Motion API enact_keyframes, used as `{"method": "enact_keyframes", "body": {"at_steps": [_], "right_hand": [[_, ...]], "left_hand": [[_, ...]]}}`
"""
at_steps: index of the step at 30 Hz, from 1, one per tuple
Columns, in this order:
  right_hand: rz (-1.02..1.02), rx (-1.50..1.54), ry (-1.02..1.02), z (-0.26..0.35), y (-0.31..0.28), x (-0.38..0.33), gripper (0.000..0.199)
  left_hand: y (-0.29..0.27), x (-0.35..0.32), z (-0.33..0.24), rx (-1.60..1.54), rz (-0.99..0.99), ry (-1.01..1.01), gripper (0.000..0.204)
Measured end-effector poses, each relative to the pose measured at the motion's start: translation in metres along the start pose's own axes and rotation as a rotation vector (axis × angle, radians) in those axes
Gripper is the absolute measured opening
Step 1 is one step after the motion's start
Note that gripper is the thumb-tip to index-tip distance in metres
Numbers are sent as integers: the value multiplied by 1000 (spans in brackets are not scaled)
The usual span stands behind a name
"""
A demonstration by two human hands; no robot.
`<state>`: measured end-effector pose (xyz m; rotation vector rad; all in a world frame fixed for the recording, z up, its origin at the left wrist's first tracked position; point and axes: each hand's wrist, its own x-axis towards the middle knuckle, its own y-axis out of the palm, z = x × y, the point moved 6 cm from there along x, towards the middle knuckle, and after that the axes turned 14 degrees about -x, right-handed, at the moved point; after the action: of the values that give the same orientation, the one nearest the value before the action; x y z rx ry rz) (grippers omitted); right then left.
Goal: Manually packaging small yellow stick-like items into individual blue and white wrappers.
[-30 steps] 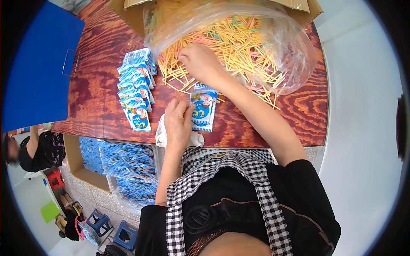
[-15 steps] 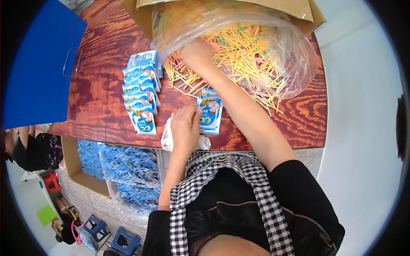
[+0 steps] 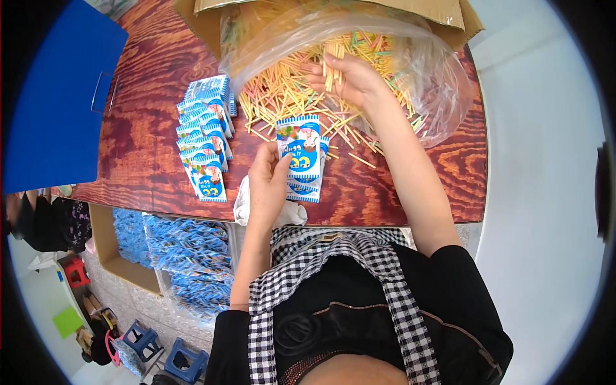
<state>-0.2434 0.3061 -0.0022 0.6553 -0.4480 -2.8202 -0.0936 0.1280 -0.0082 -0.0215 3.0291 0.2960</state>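
Observation:
My left hand (image 3: pixel 267 176) pinches the edge of a small blue-and-white packet (image 3: pixel 301 154), which is lifted above other packets (image 3: pixel 305 190) on the table. A white cloth (image 3: pixel 292 215) lies under my left wrist. Over the heap of thin yellow, pink and green sticks (image 3: pixel 276 90), my right hand (image 3: pixel 359 80) holds a small bunch of yellow sticks (image 3: pixel 332 67) between thumb and fingers. That heap spills from a clear plastic bag (image 3: pixel 446 96) onto the table. To the left, an overlapping row of similar packets (image 3: pixel 205 144) runs away from me.
A cardboard box (image 3: pixel 443 14) stands behind the bag on the red wood-grained table (image 3: pixel 147 147). A blue panel with a wire handle (image 3: pixel 58 96) rises at the left. Below the table edge, a carton (image 3: pixel 128 269) and bag hold many blue packets (image 3: pixel 192 250). Another person (image 3: pixel 54 224) is at far left.
My right hand has come up out of the heap with a bunch of sticks. My left hand has raised a packet from the ones beneath it.

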Motion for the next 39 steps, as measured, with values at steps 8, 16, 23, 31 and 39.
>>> {"method": "enact_keyframes", "body": {"at_steps": [8,16,23,31,39], "right_hand": [[336,-63,-133,-37,11,-69,22],[515,541,-35,-86,19,-90,40],[-32,-389,-505,-40,9,-98,13],[-228,-366,-672,-26,38,-130,13],[-112,-452,-580,-46,28,-130,12]], "left_hand": [[-3,11,-1,-708,79,-126,17],[73,29,-47,556,506,393,16],[44,13,0,-1052,87,-276,33],[72,-6,9,-1344,160,-536,40],[14,-7,26,-814,-40,-287,18]]}}
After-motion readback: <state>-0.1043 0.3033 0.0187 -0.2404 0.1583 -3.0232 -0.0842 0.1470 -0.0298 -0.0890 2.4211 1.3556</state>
